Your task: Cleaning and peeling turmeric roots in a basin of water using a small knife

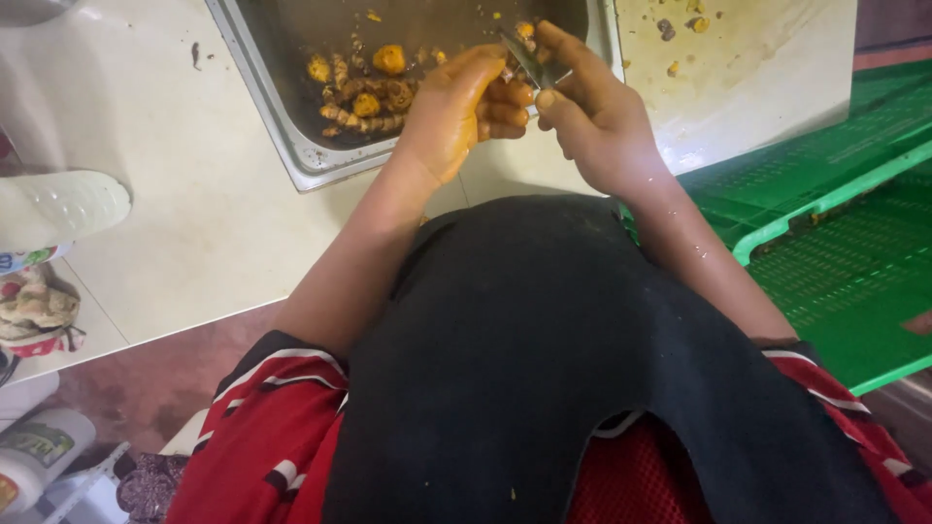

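My left hand (454,109), stained yellow, is curled around a small root piece that its fingers mostly hide. My right hand (592,107) grips a knife with a grey metal blade (524,56), and the blade rests against what the left hand holds. Both hands hover over the near edge of a steel tray (291,146). In the tray lie several orange-yellow turmeric roots (364,102) and peel scraps. My black-covered knee (544,320) rises just below the hands.
The tray sits on a pale tiled floor (175,194). Green plastic crates (835,223) lie at the right. A white plastic bottle (58,204), a crumpled bag (34,311) and small containers (39,451) are at the left. Yellow scraps dot the floor behind the tray (680,29).
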